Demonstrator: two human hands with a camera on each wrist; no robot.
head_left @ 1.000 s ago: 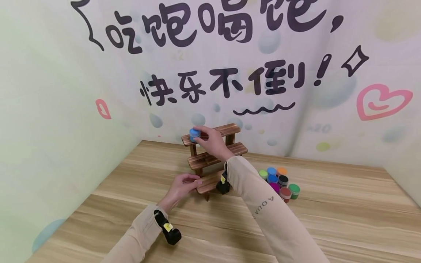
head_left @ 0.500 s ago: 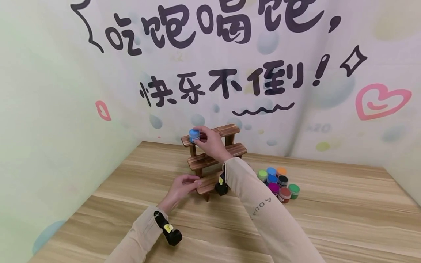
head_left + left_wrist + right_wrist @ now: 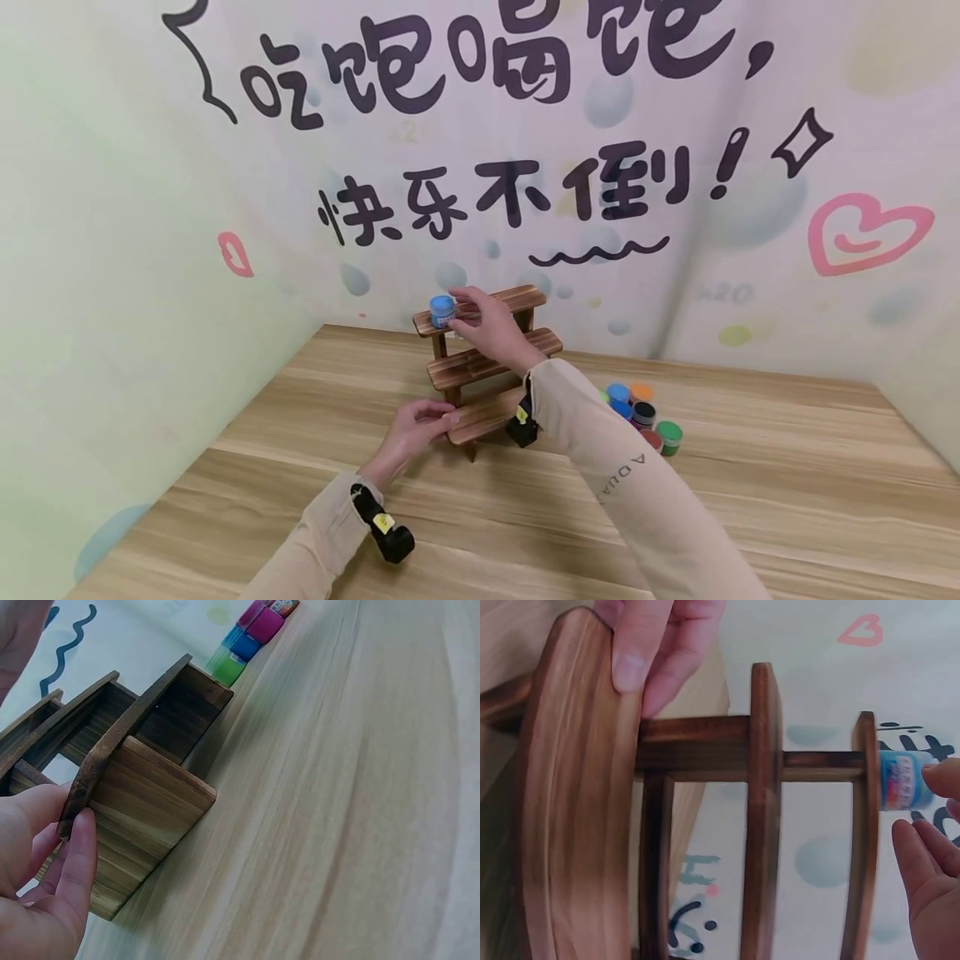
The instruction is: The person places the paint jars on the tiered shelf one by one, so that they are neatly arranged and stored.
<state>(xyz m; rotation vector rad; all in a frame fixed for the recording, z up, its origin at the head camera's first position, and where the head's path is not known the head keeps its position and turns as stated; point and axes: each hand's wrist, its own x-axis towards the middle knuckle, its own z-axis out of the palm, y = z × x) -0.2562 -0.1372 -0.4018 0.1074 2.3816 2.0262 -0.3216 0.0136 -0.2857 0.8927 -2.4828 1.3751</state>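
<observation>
A small blue-lidded paint jar point(image 3: 442, 313) stands upright on the left end of the top tier of a three-tier wooden stand point(image 3: 483, 417). Close to its right side is my right hand point(image 3: 495, 327), thumb and fingers spread apart. The right wrist view has the thumb tip overlapping the jar's lid and the other fingers off its side. My left hand point(image 3: 408, 432) pinches the left end of the lowest tier between thumb and fingers, which the left wrist view point(image 3: 45, 877) shows from below.
Several paint jars point(image 3: 670, 437) in green, black, blue, orange and red cluster on the wood-grain table point(image 3: 787, 500), right of the stand, partly behind my right sleeve. A printed cloth backdrop point(image 3: 480, 275) hangs close behind the stand.
My right hand has loosened from the blue jar and drawn slightly right, its fingers wider. The jar stays on the top tier. My left hand keeps its hold on the lowest tier.
</observation>
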